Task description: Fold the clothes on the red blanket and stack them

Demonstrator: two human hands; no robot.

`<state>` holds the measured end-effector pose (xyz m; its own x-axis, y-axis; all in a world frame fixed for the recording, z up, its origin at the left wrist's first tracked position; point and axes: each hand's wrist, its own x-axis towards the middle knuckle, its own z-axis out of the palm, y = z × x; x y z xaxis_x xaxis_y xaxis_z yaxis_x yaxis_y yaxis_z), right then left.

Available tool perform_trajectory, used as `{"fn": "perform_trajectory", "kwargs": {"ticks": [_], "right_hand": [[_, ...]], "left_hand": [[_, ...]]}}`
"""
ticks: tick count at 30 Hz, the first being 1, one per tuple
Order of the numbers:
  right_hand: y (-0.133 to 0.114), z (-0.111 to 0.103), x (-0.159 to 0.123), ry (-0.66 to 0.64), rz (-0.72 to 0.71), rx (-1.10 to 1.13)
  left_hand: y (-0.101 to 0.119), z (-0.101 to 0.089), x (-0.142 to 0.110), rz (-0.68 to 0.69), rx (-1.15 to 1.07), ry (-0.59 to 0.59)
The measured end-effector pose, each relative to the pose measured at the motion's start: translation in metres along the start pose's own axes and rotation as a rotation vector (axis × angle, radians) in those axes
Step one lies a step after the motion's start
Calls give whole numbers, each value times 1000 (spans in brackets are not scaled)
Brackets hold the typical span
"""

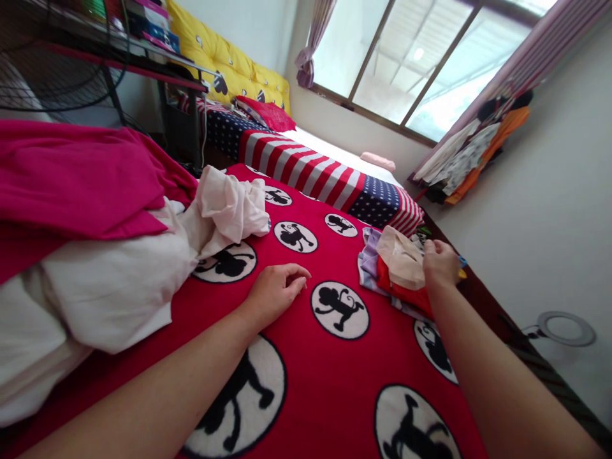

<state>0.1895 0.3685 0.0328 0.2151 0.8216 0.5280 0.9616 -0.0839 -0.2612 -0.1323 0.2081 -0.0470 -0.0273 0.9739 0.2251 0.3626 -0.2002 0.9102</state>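
My left hand [280, 290] is held low over the red blanket [306, 382], which has round black-and-white monkey prints. Its fingers are loosely bent, the thumb stands a little apart, and nothing is in it. On the right, my right hand [438, 258] is at a pile of folded clothes, with its fingers closed at the edge of a beige garment [400, 255] on top; the fingertips are partly hidden. Beneath the beige piece lie a red garment [411, 298] and a lavender garment [369, 254].
A crumpled white cloth [124, 287] and a magenta cloth [86, 185] are heaped at left. Behind the blanket stands a bed with a stars-and-stripes cover [306, 162]. A fan [62, 64] is at upper left, hanging clothes [478, 146] at right, a ring light [568, 328] lower right.
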Motion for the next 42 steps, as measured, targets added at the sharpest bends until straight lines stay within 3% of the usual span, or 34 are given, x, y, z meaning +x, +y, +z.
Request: {"fn": "perform_trajectory", "kwargs": {"ticks": [3, 7, 11, 13, 15, 17, 19, 20, 22, 25, 31, 34, 37, 40, 42], "right_hand": [[-7, 26, -29, -198, -17, -12], [-23, 49, -66, -354, -67, -135], [-35, 38, -71, -445, -61, -180], [-38, 23, -67, -427, -94, -122], [-35, 8, -65, -323, -169, -51], [-24, -3, -67, -98, -197, 2], [-8, -6, -70, 74, -66, -23], [2, -4, -72, 65, 41, -60], [21, 4, -73, -114, 223, -132], [42, 13, -70, -333, 270, -139], [72, -6, -80, -290, 225, -162], [82, -14, -89, -332, 220, -157], [69, -22, -101, -278, 235, -142], [27, -43, -140, -182, 101, 69], [-10, -64, -187, -310, -77, 393]], "left_hand": [[-1, 0, 0, 5, -12, -2], [-5, 0, 0, 15, -35, -5], [-8, -1, -1, -6, -78, -18], [-8, -1, -1, -23, -105, -24], [-8, -2, -1, -31, -119, -30], [-7, -2, -1, -28, -112, -38], [-6, -2, -1, -26, -99, -40], [-5, -2, 0, -27, -94, -40], [-5, -2, 0, -35, -95, -44], [-5, -2, 0, -42, -103, -50], [-10, -1, 1, -39, -111, -57], [-13, 0, 3, -32, -103, -55], [-13, 0, 4, -37, -116, -40], [-11, -1, 5, -38, -153, -48], [-10, -2, 6, -36, -176, -44]]}}
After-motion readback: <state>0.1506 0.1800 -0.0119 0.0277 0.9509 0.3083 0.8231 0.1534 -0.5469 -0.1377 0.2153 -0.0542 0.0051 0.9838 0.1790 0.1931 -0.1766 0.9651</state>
